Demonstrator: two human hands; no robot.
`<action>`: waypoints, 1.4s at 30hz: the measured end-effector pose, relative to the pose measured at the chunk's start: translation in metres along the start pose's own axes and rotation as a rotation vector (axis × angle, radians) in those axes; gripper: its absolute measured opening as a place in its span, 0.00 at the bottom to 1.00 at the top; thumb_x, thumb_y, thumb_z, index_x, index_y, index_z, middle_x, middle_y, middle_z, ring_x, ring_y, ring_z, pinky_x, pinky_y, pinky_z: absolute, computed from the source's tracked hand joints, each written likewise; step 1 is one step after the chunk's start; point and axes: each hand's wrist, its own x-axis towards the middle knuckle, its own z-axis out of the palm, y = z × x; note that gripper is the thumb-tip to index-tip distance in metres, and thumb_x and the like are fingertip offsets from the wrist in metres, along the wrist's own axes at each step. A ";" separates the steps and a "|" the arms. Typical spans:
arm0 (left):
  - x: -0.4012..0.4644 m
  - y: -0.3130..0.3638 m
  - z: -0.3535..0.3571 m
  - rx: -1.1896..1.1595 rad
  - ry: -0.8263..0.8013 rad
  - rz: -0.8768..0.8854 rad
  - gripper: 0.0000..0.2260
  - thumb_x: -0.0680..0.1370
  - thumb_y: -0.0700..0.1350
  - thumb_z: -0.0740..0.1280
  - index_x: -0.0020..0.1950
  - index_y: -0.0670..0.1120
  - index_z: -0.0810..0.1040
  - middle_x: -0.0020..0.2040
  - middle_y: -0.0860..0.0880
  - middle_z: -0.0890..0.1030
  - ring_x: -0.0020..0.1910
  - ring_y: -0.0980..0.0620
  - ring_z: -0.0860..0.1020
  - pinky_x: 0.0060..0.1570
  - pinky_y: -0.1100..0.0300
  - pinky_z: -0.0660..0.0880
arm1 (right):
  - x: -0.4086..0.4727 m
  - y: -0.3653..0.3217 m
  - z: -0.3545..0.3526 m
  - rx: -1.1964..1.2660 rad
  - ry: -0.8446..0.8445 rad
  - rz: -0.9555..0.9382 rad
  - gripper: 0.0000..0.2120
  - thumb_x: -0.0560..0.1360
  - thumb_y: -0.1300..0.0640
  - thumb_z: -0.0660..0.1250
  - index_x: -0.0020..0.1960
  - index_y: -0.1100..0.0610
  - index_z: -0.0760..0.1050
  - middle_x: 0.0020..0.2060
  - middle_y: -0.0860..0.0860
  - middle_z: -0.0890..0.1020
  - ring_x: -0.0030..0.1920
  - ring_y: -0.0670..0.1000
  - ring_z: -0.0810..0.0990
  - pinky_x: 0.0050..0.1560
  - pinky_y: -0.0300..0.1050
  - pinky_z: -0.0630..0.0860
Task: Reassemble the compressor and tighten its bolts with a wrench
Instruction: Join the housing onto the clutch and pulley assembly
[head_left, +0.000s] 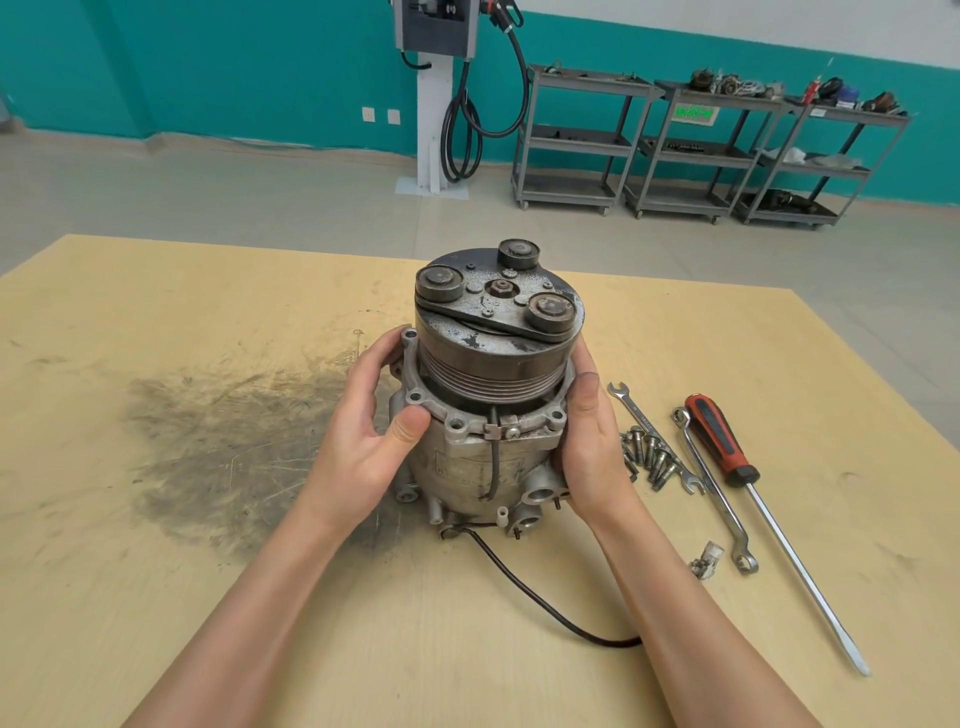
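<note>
A workshop with a teal wall, grey metal shelf carts (691, 150) and a pale tiled floor lies behind a tan wooden table (156, 322) marked by a dark greasy smear (228, 447).

From the head view, the compressor (488, 395) stands upright near the middle of the table, pulley and clutch plate on top, its front housing seated on the cast body below. The empty bolt holes around the flange suggest the bolts are not yet in. The left hand (374, 421) wraps the left side of the flange, thumb pressed on the rim, fingers (384, 348) curled round the back. The right hand (587, 441) clasps the right side of the body, fingers out of sight behind it. Both hands grasp the compressor.

Just to the right lie a small pile of bolts (649, 457), an open-end wrench (644, 421) partly under them, a ring wrench (711, 488) and a red-handled screwdriver (727, 447). A black wire (545, 592) trails from the compressor base toward the viewer, and a small white connector (709, 558) sits apart from it.

The compressor is probably heavy and rigid, being cast metal with a steel pulley. Its surface looks oily and dusty, so it may slip. The flange rim and the body just under it seem the sound places to hold; the pulley may turn in the hand, and the thin wire and its clamp should not bear any load.
</note>
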 end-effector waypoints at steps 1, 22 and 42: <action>0.000 0.000 -0.001 0.004 -0.006 -0.008 0.50 0.65 0.77 0.62 0.77 0.47 0.59 0.76 0.51 0.65 0.75 0.57 0.62 0.75 0.47 0.60 | 0.000 0.000 0.000 0.004 -0.001 0.008 0.49 0.74 0.27 0.53 0.78 0.64 0.52 0.77 0.57 0.62 0.77 0.54 0.59 0.76 0.61 0.56; 0.001 0.010 0.000 0.047 0.020 -0.045 0.48 0.62 0.80 0.59 0.75 0.53 0.61 0.75 0.56 0.65 0.74 0.63 0.62 0.73 0.57 0.59 | -0.001 -0.002 0.000 0.013 0.009 0.068 0.50 0.69 0.23 0.57 0.77 0.60 0.59 0.72 0.53 0.70 0.73 0.51 0.67 0.74 0.59 0.63; 0.006 -0.002 -0.032 0.042 -0.020 0.071 0.37 0.72 0.73 0.60 0.74 0.52 0.65 0.72 0.61 0.69 0.73 0.62 0.64 0.72 0.62 0.60 | -0.007 -0.018 -0.040 -0.142 -0.029 0.033 0.43 0.70 0.24 0.56 0.75 0.51 0.60 0.71 0.43 0.70 0.73 0.41 0.66 0.72 0.42 0.65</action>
